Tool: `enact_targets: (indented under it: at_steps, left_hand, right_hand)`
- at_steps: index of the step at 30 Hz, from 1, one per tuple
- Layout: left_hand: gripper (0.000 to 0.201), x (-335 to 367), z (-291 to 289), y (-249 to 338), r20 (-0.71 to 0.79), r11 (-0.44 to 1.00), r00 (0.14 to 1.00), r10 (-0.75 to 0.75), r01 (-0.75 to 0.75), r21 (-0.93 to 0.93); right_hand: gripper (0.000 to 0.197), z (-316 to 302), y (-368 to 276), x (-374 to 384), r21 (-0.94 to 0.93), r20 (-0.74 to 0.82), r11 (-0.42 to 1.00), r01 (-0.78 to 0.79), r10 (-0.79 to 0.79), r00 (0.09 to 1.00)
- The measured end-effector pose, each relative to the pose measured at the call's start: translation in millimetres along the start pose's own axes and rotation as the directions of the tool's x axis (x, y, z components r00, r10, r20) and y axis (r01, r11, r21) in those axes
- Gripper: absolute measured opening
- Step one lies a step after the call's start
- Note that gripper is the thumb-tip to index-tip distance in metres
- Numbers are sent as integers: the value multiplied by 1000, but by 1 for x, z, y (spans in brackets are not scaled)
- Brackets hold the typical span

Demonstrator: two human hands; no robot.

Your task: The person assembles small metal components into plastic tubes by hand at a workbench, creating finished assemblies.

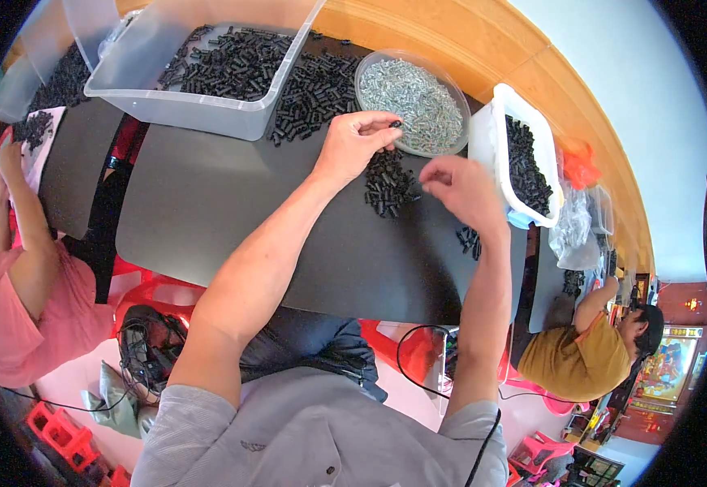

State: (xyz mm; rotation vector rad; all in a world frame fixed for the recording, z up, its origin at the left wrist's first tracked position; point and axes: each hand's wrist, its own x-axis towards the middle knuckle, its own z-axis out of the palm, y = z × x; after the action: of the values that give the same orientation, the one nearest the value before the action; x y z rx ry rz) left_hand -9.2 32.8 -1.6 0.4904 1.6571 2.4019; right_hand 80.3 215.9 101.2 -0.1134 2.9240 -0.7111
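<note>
My left hand pinches a small black cylindrical part between thumb and fingertips, over the near edge of a round tub of small silvery metal pieces. Just below lies a loose pile of black parts on the dark table. To the right of that pile, my right hand hovers slightly blurred, its fingers curled in and thumb close to the index finger. What it may hold is too small to see. A smaller cluster of black parts lies beneath the right wrist, partly hidden by it.
A large clear bin of black parts stands at back left, with more parts spilled beside it. A white tub of black parts is on the right. People in pink and mustard sit at either side.
</note>
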Motion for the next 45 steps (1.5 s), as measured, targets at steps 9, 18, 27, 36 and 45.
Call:
enact_targets:
  at_steps: [9, 18, 27, 36, 45]
  left_hand:
    - [26, 0, 2, -2, 54, 998, 998, -38, 41, -48]
    - [26, -2, 3, -2, 67, 998, 996, -55, 53, 26]
    - [26, -1, 6, -5, 39, 999, 998, -49, 48, 25]
    - [25, -1, 5, -1, 84, 995, 994, -71, 65, 70]
    - [23, -2, 3, 2, 107, 992, 988, -108, 100, 74]
  right_hand:
    - [23, 29, 27, -18, -69, -39, 996, 48, -51, 998]
    - [17, 11, 16, 13, 297, -228, 955, 20, 50, 972]
    - [15, 12, -4, 58, 437, -297, 892, 118, 20, 955]
    - [12, 11, -3, 57, 332, -329, 929, 162, -47, 943]
    - [12, 20, 0, 59, 273, -384, 927, 258, -141, 913]
